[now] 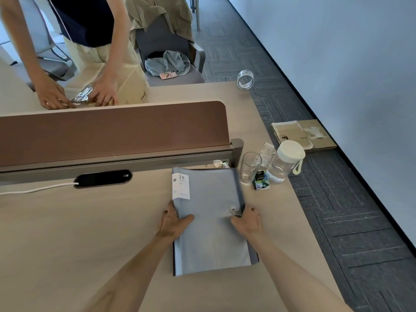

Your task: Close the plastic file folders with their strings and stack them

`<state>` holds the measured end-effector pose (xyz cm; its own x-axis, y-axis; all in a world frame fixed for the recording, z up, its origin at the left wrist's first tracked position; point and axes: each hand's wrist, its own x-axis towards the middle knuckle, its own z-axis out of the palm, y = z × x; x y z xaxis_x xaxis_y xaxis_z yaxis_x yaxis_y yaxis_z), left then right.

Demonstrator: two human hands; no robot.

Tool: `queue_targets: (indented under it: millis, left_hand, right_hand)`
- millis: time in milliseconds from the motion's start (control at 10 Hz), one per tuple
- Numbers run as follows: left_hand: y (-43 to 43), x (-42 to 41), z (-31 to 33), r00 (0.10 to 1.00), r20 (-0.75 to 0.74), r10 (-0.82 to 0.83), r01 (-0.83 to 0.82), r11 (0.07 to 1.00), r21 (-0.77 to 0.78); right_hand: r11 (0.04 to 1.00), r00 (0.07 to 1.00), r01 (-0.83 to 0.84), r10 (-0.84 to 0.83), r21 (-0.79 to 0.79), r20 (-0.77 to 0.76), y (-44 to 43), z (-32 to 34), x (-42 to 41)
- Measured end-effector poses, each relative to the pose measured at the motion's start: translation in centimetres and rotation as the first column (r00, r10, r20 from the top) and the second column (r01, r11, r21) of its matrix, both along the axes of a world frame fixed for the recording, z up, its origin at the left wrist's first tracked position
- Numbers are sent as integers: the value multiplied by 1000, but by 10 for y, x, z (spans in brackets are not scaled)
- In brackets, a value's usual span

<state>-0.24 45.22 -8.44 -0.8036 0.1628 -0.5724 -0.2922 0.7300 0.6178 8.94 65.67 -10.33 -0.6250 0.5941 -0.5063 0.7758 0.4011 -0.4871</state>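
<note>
The top folder (209, 221), pale blue-grey plastic with a white label (180, 186) at its far left corner, is seen lying flat on the desk (90, 233), squarely on at least one darker folder (254, 255) whose edge shows along the right and near sides. A stack is therefore judged to be begun; how many folders it holds cannot be told. The round button clasp (232, 208) sits near the right edge, and a short piece of string (238, 213) is seen just beside it, but whether it is wound round the button cannot be made out, so the closing of this folder is judged unconfirmed.

The folder is gripped at both side edges. By the left hand (172, 224) the left edge is held, thumb on top and fingers curled over the side. By the right hand (247, 221) the right edge is held just beside the clasp, thumb on the cover. No other open folders are seen waiting.

Near the far right corner of the stack, a glass (249, 168) and a lidded bottle (284, 163) are stood on the desk.
</note>
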Motion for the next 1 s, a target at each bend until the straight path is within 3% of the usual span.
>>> queue_targets:
  millis: [500,800,900,1000]
  left_hand:
    - [2,-9,-1,1000,31,1,-1,1000,-1]
    - [1,-11,4,994,45,-105,107,992,-61]
    - [-4,-7,11,991,61,-120,124,991,-56]
    - [-8,-6,19,995,18,-95,96,994,-56]
  right_hand:
    - [998,999,47,-47,-36,-10,-4,3,-5]
    - [997,1000,14,-16,77,24,-8,6,-6]
    - [996,1000,4,-5,91,7,-12,14,-3]
    - [979,995,-27,46,203,-90,-19,21,-5]
